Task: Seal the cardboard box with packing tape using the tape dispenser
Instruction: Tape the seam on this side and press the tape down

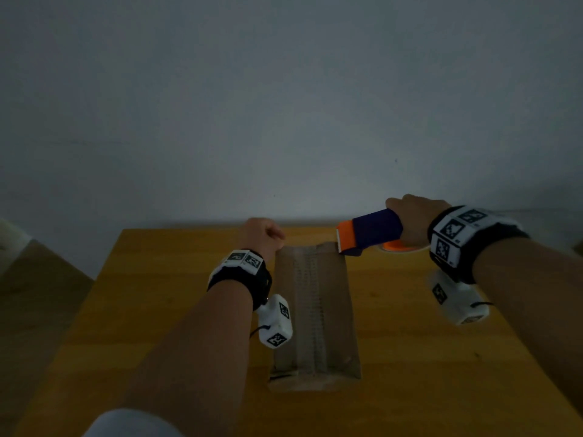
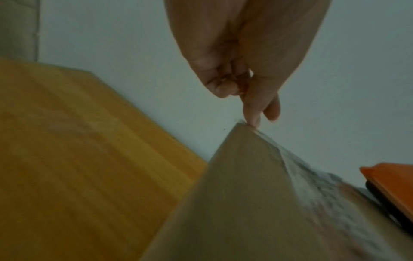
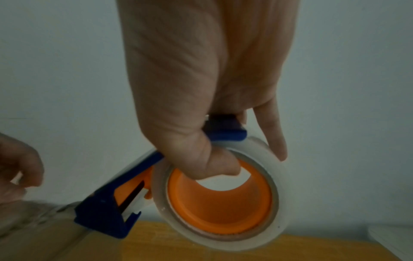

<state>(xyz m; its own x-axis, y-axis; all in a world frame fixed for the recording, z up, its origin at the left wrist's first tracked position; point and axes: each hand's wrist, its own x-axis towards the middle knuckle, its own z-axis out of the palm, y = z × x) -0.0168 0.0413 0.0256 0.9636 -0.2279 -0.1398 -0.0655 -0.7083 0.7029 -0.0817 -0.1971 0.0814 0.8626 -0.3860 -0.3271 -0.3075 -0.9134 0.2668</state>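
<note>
A long brown cardboard box (image 1: 334, 326) lies on the wooden table (image 1: 157, 310), with a strip of clear tape (image 1: 310, 310) running down its top seam. My right hand (image 1: 413, 219) grips the blue and orange tape dispenser (image 1: 372, 231). In the right wrist view the thumb is hooked into the orange core of the tape roll (image 3: 277, 211). The dispenser's (image 3: 107, 211) blade end sits at the box's far right corner. My left hand (image 1: 263, 234) is curled at the far left corner; in the left wrist view one fingertip (image 2: 252, 121) touches that corner of the box (image 2: 234, 194).
A plain grey wall stands just behind the table's far edge. A pale object (image 3: 391, 234) sits at the table's right side. Bare tabletop lies on both sides of the box. A beige surface (image 1: 31, 279) lies off the table's left edge.
</note>
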